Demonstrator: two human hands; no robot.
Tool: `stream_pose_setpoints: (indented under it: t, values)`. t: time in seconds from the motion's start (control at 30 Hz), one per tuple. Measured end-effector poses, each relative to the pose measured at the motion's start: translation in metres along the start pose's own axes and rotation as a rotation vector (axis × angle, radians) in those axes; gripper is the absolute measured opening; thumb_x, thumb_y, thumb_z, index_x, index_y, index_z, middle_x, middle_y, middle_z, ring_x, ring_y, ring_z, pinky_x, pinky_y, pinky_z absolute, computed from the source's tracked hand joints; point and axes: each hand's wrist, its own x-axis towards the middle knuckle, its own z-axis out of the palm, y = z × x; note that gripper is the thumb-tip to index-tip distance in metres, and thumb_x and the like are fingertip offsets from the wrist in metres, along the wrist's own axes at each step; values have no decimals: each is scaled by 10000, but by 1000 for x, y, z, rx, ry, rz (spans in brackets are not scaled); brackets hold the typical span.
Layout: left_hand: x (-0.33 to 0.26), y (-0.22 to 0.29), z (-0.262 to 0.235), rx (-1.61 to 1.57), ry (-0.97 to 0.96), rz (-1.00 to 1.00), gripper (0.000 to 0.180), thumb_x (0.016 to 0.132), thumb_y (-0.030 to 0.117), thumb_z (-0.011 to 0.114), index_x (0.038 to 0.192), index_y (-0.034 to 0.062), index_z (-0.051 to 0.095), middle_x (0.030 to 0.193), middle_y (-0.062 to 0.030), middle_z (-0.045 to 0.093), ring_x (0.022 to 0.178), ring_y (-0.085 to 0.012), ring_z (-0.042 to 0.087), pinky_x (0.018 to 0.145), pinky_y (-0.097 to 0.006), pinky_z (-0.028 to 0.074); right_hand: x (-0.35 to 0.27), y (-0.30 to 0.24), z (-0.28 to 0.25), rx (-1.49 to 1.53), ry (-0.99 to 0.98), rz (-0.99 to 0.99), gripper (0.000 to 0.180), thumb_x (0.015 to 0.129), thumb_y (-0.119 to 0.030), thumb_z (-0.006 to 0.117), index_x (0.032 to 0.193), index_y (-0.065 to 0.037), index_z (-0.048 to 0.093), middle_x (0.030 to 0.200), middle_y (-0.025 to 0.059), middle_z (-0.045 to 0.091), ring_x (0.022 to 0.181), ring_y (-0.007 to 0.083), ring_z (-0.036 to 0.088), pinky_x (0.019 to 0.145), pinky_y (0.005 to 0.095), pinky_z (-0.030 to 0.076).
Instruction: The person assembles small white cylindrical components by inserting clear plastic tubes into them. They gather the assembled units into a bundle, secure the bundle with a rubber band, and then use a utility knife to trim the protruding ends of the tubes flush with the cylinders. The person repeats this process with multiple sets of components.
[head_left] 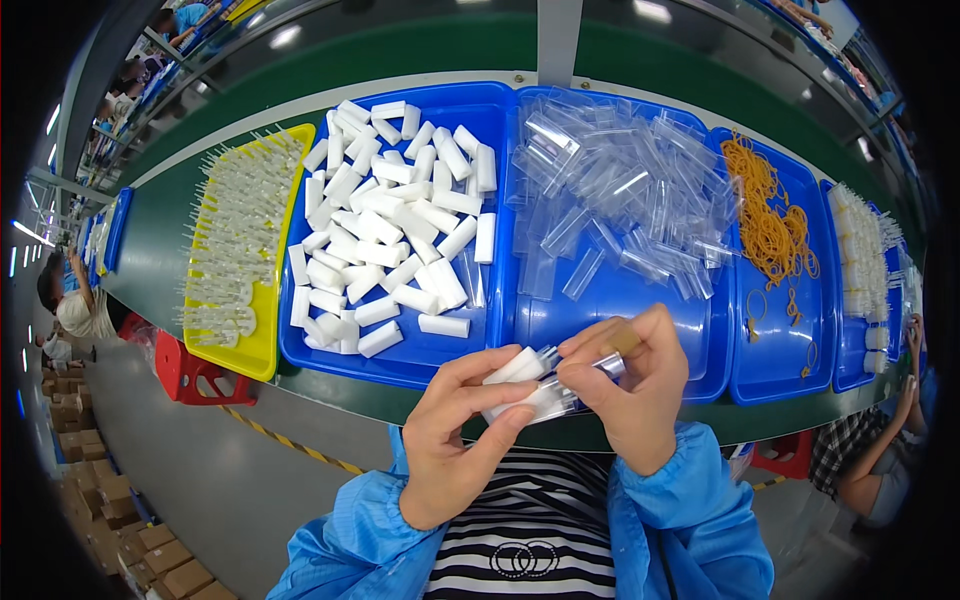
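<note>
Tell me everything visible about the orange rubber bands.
The orange rubber bands are thin loops, rubbery-looking, tangled into a loose heap. They lie in a blue tray, mostly in its far half, with a few stray loops nearer the person. They rest slack on the tray and one another. Neither the left hand nor the right hand touches them.

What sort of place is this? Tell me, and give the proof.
Probably a factory assembly line: blue trays line a long green table, one filled with matching white blocks, and cardboard boxes are stacked on the floor behind.
</note>
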Motion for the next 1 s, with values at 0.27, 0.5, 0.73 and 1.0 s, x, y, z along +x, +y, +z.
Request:
stream_pose_setpoints:
  t: [0.27, 0.5, 0.73, 1.0]
  values:
    - [0, 8, 4, 39, 26, 21, 223, 811, 9, 754, 1032, 12, 726, 1229, -190, 602, 1061, -251, 632, 895, -340, 514, -8, -1, 6, -139, 66, -199, 419, 720, -54, 858, 926, -18, 496, 916, 160, 661, 841, 176, 658, 770, 302, 525]
    - [-1, 5, 2, 94, 48, 86, 289, 802, -2, 762, 1088, 7, 718, 1254, -199, 590, 1086, -267, 626, 932, -356, 504, -1, -5, 8, -27, -48, 70, 435, 729, -70, 858, 962, -7, 495, 959, 151, 642, 844, 168, 664, 760, 285, 538]
    - [4, 2, -4, 59, -23, 105, 289, 853, -29, 695, 1141, -5, 689, 1309, -208, 540, 1160, -303, 593, 960, -377, 495, 6, -14, -2, -117, -125, -2, 344, 800, -70, 800, 1005, 9, 534, 953, 136, 682, 904, 161, 672, 852, 299, 504]
    - [-4, -10, -10, -475, -73, -32, 221, 849, -94, 664, 1046, -54, 574, 1252, -145, 434, 1244, -413, 525, 1024, -459, 506, 3, -11, -23, 97, -74, 84, 338, 790, -33, 794, 1017, 8, 547, 977, 141, 680, 929, 167, 665, 858, 293, 500]
